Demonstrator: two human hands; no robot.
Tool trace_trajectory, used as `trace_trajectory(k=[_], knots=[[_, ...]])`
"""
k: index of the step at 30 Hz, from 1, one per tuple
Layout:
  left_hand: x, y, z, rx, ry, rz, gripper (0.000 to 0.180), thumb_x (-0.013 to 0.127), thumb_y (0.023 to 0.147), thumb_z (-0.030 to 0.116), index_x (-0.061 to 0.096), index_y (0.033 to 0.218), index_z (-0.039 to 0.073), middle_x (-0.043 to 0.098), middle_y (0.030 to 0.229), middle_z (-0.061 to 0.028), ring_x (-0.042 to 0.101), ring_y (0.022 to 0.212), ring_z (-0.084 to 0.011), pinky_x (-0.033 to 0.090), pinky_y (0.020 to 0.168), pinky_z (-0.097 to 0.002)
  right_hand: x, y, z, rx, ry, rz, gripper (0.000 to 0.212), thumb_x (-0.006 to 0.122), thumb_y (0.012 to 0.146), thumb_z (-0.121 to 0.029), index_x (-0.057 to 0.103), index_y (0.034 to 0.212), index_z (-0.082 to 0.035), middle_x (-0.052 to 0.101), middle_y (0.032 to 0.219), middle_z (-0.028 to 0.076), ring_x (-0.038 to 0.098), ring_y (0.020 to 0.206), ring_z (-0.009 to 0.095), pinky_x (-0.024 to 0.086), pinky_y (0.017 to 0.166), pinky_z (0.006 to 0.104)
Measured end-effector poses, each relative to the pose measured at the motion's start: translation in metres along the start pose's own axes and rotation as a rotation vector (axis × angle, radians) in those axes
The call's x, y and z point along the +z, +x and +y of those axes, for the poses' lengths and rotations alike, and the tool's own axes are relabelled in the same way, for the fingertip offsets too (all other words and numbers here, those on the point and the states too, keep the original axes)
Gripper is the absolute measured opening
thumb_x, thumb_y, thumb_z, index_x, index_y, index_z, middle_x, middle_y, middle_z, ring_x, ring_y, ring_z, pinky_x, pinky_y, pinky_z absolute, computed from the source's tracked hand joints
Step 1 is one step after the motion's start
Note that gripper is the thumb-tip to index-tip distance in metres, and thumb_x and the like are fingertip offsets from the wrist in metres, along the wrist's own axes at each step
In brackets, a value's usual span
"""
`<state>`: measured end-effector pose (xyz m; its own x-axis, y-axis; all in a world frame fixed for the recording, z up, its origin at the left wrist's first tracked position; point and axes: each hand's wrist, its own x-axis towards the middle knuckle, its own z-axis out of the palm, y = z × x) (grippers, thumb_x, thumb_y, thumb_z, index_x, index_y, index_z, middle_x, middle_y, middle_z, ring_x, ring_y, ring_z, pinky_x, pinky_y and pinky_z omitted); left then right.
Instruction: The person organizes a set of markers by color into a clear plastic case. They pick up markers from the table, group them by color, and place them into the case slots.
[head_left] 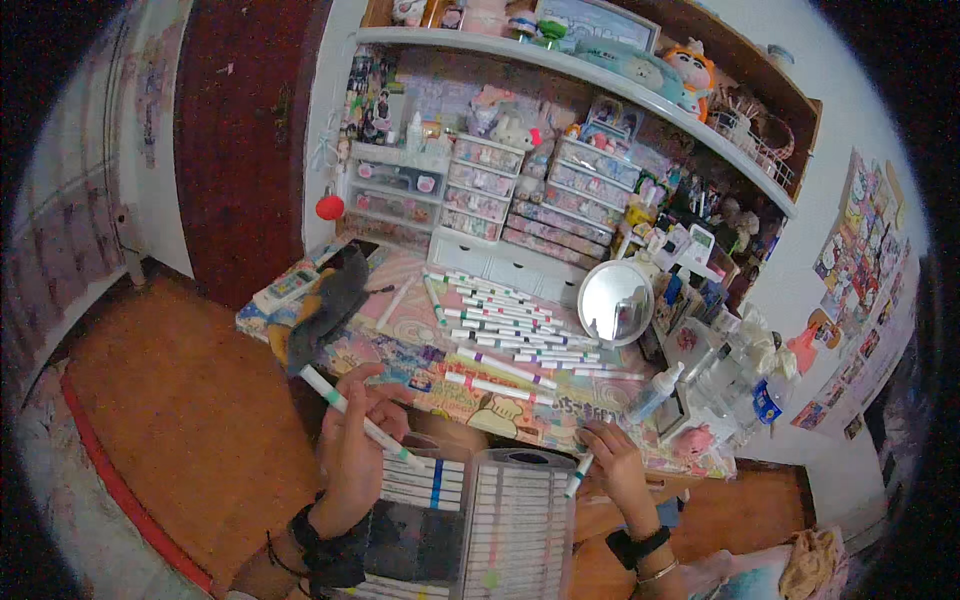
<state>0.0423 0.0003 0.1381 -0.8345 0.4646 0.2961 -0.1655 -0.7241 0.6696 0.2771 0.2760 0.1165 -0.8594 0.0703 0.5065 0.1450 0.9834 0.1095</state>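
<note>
My left hand [352,450] is closed round a white marker [325,388] with green bands, tilted down to the right. Between the fingers of my right hand [618,468] is another white marker [578,477] with a teal-green band; most of it is hidden by the hand. Below and between my hands lies an opened marker case [568,520]. Its right half holds a long column of white markers [515,530]. The left half has several markers [440,483] at its top, a dark section [415,540] in the middle and more markers at the bottom.
Many white markers [510,318] with coloured bands lie across the patterned desk [420,345]. A dark cloth pouch [335,305] sits at the desk's left end. A round mirror [615,303], a spray bottle [655,393] and small drawer units [480,190] stand at the back and right.
</note>
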Motion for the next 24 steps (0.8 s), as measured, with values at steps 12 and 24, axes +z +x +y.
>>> trace_trajectory(k=[12,24], knots=[[-0.003,-0.034,-0.051,-0.184,-0.158,0.207,0.043,0.043,0.104,0.027,0.034,0.140,0.005,0.043,0.134,-0.0075,0.044,0.126,-0.0211,0.037,0.104,-0.0356,0.010,0.173,-0.188,-0.222,0.371,0.176,0.062,0.069,0.082,-0.033,0.050,0.133,-0.006,0.043,0.140,0.021,0.043,0.127,0.041,0.034,0.104,0.0511],[-0.093,-0.019,0.046,0.022,0.189,0.580,0.033,0.049,0.102,0.030,0.046,0.078,0.008,0.041,0.057,0.0002,0.033,0.043,-0.0062,0.028,0.039,-0.0230,0.160,0.334,-0.077,0.256,-0.160,-0.023,0.006,0.065,0.076,-0.008,0.070,0.075,-0.004,0.069,0.079,0.017,0.069,0.077,0.033,0.055,0.062,0.0433]])
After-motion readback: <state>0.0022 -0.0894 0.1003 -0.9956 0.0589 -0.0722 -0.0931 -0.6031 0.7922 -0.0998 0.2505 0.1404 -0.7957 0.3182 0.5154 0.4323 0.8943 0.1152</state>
